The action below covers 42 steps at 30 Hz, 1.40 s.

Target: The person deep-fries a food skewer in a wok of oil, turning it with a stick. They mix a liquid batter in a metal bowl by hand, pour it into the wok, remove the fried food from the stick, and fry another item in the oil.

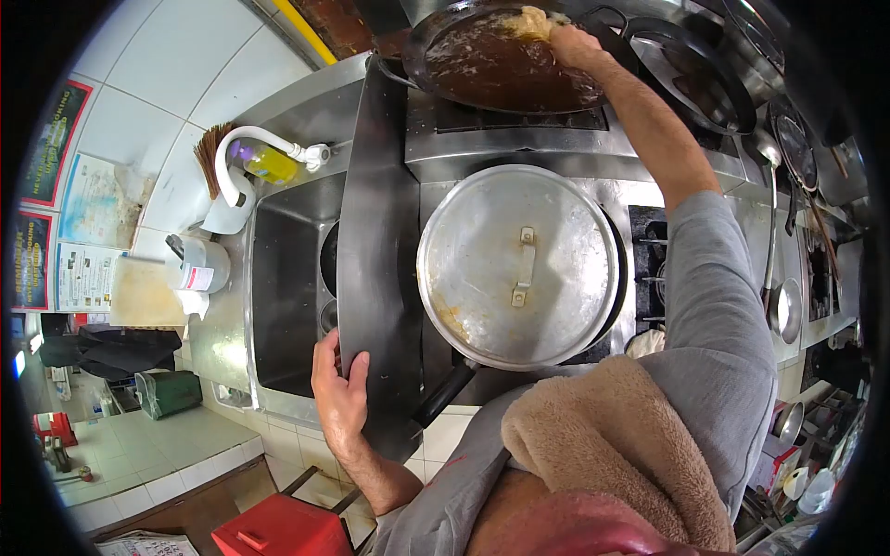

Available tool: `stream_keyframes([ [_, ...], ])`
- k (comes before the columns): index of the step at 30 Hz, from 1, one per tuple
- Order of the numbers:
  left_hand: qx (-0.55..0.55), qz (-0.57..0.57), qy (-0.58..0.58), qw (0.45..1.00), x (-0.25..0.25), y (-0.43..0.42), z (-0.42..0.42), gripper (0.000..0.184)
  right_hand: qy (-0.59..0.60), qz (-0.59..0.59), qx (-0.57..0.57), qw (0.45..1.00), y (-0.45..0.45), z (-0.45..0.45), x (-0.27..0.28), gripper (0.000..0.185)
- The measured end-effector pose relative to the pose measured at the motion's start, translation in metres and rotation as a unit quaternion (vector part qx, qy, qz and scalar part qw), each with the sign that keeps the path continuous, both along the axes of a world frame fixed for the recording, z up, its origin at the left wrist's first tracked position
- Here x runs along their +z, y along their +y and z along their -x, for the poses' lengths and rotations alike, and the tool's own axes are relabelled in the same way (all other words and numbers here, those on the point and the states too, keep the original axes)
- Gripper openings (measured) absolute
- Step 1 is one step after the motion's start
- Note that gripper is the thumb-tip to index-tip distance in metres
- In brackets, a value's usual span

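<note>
Head view: right arm stretched far forward over the stove, wrist bent down, right hand [575,48] reaching in over the rim of one big pan [501,69]; its fingers are closed on one yellowish rag [532,23], which lies against the pan's far side. Left arm is low and bent, left hand [342,394] at the edge of one metal divider [378,222], thumb and fingers apart; can't tell if it grips. Count from here: two hands, one rag, one large round lid [477,269] between the arms, one sink [287,306], one yellow soap bottle [272,167], one brown towel [612,445] on the shoulder.
</note>
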State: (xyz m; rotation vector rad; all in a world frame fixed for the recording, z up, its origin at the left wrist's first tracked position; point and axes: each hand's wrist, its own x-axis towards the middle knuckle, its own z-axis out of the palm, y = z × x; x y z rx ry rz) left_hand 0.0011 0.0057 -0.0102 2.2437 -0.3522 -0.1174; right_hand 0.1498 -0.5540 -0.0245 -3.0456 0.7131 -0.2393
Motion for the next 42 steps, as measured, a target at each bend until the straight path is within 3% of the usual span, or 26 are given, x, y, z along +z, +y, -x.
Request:
stream_keyframes([
  [4, -0.004, -0.006, 0.052, 0.999, 0.007, -0.001, 0.001, 0.040, 0.037, -0.015, 0.036, 0.999, 0.035, -0.008, 0.013, 0.028],
  [11, -0.004, 0.015, 0.058, 0.998, 0.003, 0.002, 0.001, 0.040, 0.030, -0.097, 0.109, 0.989, 0.028, -0.064, -0.029, 0.018],
  [12, -0.007, 0.008, 0.052, 0.999, 0.001, 0.003, 0.000, 0.040, 0.003, -0.258, 0.094, 0.962, 0.041, -0.050, -0.020, 0.015],
  [18, -0.008, -0.008, 0.038, 0.999, -0.001, 0.006, 0.001, 0.041, 0.012, -0.440, 0.052, 0.896, 0.066, -0.022, 0.006, 0.013],
  [22, -0.015, -0.005, 0.033, 0.999, -0.003, 0.008, 0.001, 0.042, 0.012, -0.414, 0.036, 0.910, 0.071, -0.014, 0.018, 0.012],
  [25, -0.018, -0.001, 0.034, 0.999, -0.004, 0.008, 0.001, 0.041, -0.004, -0.365, 0.087, 0.927, 0.076, -0.004, 0.028, 0.011],
  [27, -0.019, 0.002, 0.037, 0.999, -0.002, 0.006, 0.002, 0.041, -0.043, -0.368, 0.124, 0.921, 0.079, 0.002, 0.036, 0.013],
  [31, -0.017, 0.004, 0.036, 0.999, -0.002, 0.007, 0.002, 0.042, -0.089, -0.463, 0.110, 0.875, 0.057, 0.006, 0.038, 0.013],
  [35, -0.019, -0.008, 0.025, 0.999, -0.002, 0.007, 0.001, 0.042, -0.162, -0.472, 0.074, 0.864, 0.036, 0.013, 0.022, 0.013],
  [37, -0.010, -0.005, 0.034, 0.999, -0.002, 0.007, 0.002, 0.042, -0.123, -0.426, 0.086, 0.892, 0.009, 0.010, 0.008, 0.009],
  [39, -0.013, 0.002, 0.040, 0.999, 0.000, 0.005, 0.002, 0.042, -0.169, -0.133, 0.167, 0.962, 0.001, 0.013, -0.003, 0.009],
  [40, -0.015, 0.010, 0.044, 0.999, 0.001, 0.005, 0.002, 0.041, -0.169, -0.133, 0.165, 0.962, -0.003, 0.017, -0.009, 0.009],
  [42, -0.017, 0.007, 0.043, 0.999, 0.001, 0.004, 0.002, 0.041, -0.110, 0.042, 0.058, 0.991, 0.021, 0.041, 0.007, 0.015],
])
